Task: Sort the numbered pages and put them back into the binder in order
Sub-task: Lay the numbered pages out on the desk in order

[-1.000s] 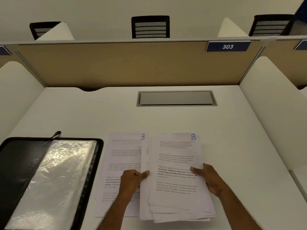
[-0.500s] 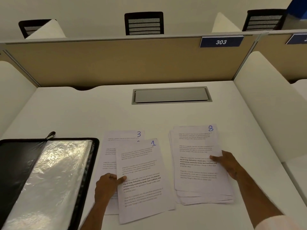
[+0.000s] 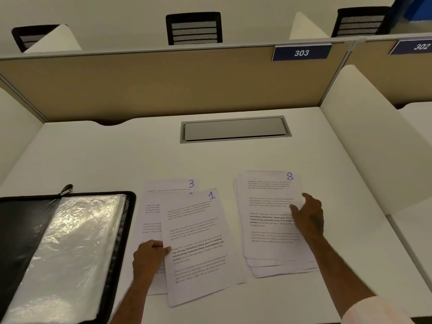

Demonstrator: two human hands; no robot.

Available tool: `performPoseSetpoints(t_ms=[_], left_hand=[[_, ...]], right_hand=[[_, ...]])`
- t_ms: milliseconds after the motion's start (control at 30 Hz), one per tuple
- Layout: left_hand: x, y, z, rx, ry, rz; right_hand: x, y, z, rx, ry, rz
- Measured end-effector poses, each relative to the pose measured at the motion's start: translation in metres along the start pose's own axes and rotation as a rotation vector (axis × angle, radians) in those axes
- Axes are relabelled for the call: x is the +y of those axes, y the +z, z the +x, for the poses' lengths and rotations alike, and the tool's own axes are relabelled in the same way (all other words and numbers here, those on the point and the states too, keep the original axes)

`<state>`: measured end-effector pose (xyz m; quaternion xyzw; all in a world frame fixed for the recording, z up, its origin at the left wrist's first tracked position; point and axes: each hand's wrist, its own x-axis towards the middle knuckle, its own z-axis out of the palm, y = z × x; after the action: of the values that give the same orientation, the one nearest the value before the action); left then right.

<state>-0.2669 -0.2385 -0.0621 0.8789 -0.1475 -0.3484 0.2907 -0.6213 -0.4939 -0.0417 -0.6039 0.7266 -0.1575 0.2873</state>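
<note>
- White printed page w/ a blue handwritten "1" [image 3: 198, 244] lies tilted on the white desk [image 3: 117, 160], its top leaning right, on top of the left pile.
- Under it: white page marked "3" [image 3: 173, 187], only its top strip & left edge showing; the tip of another blue digit peeks out just above pg 1's top edge, can't read it.
- Left hand [image 3: 149, 256] pinches pg 1's left edge, thumb on top of the sheet, fingers curled under/behind it.
- Right of that, apart w/ a strip of bare desk between: fanned stack of white printed pages, top sheet marked "8" [image 3: 268, 218]. Lower sheets splay out at the bottom & left edges.
- Right hand [image 3: 308, 216] rests flat on the stack's right side, fingers spread & relaxed, pressing down, not gripping anything. Pale sleeve cuff [image 3: 374, 309] at bottom right.
- Black zip binder [image 3: 70, 253] lies open at far left, just beside the left pile; shiny clear plastic sleeves face up, metal zip pull [image 3: 66, 189] at its top edge.
- Further back: grey metal cable flap [image 3: 235, 129] set in the desk, tan divider panel [image 3: 163, 85], blue plate "303" [image 3: 301, 52] & part of "302" [image 3: 418, 46].
- Beyond the divider: black mesh chair backs [image 3: 194, 28].
</note>
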Motion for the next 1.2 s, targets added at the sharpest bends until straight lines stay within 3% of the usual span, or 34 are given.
performPoseSetpoints(t_ms=[100, 233, 633, 867, 1200], left_hand=[[0.001, -0.002, -0.006, -0.022, 0.018, -0.123], [0.008, -0.008, -0.012, -0.074, 0.046, -0.300], [-0.004, -0.095, 0.003, -0.200, 0.136, -0.532], [-0.051, -0.189, 0.029, -0.225, 0.211, -0.494], [-0.080, -0.291, 0.063, -0.090, 0.295, -0.331]], right_hand=[[-0.019, 0.024, -0.027, 0.062, -0.182, 0.064], [-0.044, 0.063, -0.064, -0.115, -0.289, 0.160], [-0.108, 0.106, -0.149, -0.549, -0.021, 0.438], [-0.165, 0.148, -0.229, -0.488, -0.057, 0.546], [-0.244, 0.203, -0.299, -0.457, -0.091, 0.559]])
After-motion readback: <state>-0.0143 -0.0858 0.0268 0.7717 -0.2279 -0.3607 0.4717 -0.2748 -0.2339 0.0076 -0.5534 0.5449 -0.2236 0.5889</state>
